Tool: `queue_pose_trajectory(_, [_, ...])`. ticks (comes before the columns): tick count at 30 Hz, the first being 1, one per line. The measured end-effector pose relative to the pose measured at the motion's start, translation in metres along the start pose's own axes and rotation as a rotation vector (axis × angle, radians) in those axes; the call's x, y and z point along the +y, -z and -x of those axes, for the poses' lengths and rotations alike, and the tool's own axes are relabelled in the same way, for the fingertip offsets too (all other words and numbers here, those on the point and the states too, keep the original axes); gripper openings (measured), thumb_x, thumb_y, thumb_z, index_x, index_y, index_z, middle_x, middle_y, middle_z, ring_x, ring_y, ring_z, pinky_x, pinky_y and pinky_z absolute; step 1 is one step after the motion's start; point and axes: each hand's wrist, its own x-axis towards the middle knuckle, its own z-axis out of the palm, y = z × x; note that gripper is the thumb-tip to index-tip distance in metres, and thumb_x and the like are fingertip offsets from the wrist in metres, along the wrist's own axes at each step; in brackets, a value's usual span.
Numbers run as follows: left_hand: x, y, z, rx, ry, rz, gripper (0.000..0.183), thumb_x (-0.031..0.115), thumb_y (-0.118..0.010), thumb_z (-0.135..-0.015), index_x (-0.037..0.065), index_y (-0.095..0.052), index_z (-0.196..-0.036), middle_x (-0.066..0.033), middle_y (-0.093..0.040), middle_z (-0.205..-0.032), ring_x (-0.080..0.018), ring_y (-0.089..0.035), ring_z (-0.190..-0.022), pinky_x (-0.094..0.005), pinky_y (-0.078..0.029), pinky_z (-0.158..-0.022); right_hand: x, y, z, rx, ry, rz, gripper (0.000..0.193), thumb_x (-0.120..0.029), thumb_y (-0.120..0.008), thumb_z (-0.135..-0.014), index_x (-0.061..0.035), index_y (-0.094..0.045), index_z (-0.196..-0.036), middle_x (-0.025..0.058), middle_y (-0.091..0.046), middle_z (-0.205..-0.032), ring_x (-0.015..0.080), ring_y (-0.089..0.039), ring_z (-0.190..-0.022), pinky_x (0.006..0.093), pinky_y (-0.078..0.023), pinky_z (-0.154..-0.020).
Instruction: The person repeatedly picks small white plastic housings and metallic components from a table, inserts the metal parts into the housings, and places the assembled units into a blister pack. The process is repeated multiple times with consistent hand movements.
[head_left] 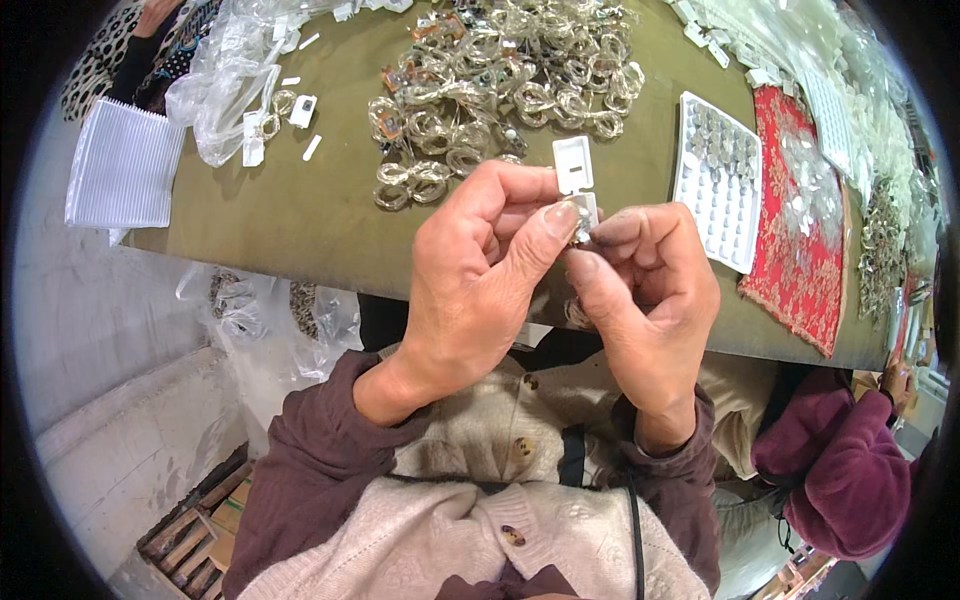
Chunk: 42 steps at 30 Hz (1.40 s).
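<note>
My left hand (475, 275) is closed on a small white plastic case (573, 165), held above the table's near edge. The case is hinged, its lid swung up and away from me. A small shiny part shows at its lower half, under my left thumb. My right hand (655, 300) is closed in a pinch right beside it, fingertips touching the lower end of the case. What those fingertips hold is hidden. A loop of thin wire (576, 312) hangs beneath them. Just beyond my hands lies a large heap of coiled thin wire bundles (500, 85).
Right of the heap, a white tray (688, 200) of round silvery cells lies beside a red patterned cloth (790, 255). Clear plastic bags (225, 85) and small white pieces lie at far left, near a ridged white stack (125, 168). A person in a purple sleeve (840, 460) is at right.
</note>
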Motion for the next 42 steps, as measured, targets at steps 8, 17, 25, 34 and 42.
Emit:
queue_pose_trajectory(8, [-0.005,0.008,-0.003,-0.053,-0.022,0.105,0.020,0.007,-0.062,-0.098,-0.004,-0.056,-0.114,-0.0063,-0.066,-0.101,-0.0081,-0.062,-0.094,-0.0230,-0.051,-0.083,-0.001,-0.005,0.001,0.037,0.103,0.110,0.015,-0.003,-0.071,-0.089,-0.0011,-0.060,-0.099,-0.0017,-0.065,-0.079,-0.0008,-0.049,-0.063,0.0162,-0.040,-0.055])
queue_pose_trajectory(17, [-0.004,0.011,-0.002,-0.066,-0.027,0.177,0.016,0.000,-0.061,-0.095,-0.002,-0.055,-0.110,-0.0066,-0.065,-0.104,-0.0092,-0.063,-0.096,-0.0240,-0.052,-0.085,0.005,-0.010,0.003,0.084,0.329,0.166,0.020,0.002,-0.071,-0.087,0.0003,-0.060,-0.103,0.0068,-0.067,-0.085,0.0071,-0.059,-0.066,0.0213,-0.047,-0.057])
queue_pose_trajectory(25, [-0.005,0.009,-0.002,0.001,-0.015,0.157,0.016,-0.001,-0.062,-0.095,-0.002,-0.054,-0.109,-0.0068,-0.066,-0.102,-0.0088,-0.064,-0.093,-0.0228,-0.053,-0.082,0.015,-0.003,-0.004,-0.005,0.621,0.474,0.029,0.011,-0.068,-0.082,0.0010,-0.060,-0.108,0.0141,-0.067,-0.087,0.0205,-0.062,-0.066,0.0295,-0.049,-0.057])
queue_pose_trajectory(34, [-0.004,0.007,-0.003,0.018,0.000,0.085,0.017,0.000,-0.059,-0.095,-0.004,-0.053,-0.111,-0.0172,-0.069,-0.109,-0.0173,-0.066,-0.100,-0.0322,-0.053,-0.092,0.019,0.000,-0.009,0.024,0.740,0.671,0.025,0.004,-0.070,-0.087,0.0007,-0.060,-0.109,0.0125,-0.067,-0.086,0.0129,-0.058,-0.057,0.0237,-0.045,-0.052])
queue_pose_trajectory(42, [-0.005,0.003,-0.003,0.011,-0.014,0.102,0.016,0.000,-0.061,-0.095,-0.002,-0.055,-0.110,-0.0096,-0.067,-0.104,-0.0105,-0.064,-0.096,-0.0264,-0.054,-0.086,0.015,-0.004,-0.003,0.076,0.650,0.626,0.019,0.002,-0.069,-0.088,0.0005,-0.062,-0.105,0.0110,-0.067,-0.090,0.0099,-0.057,-0.061,0.0236,-0.045,-0.053])
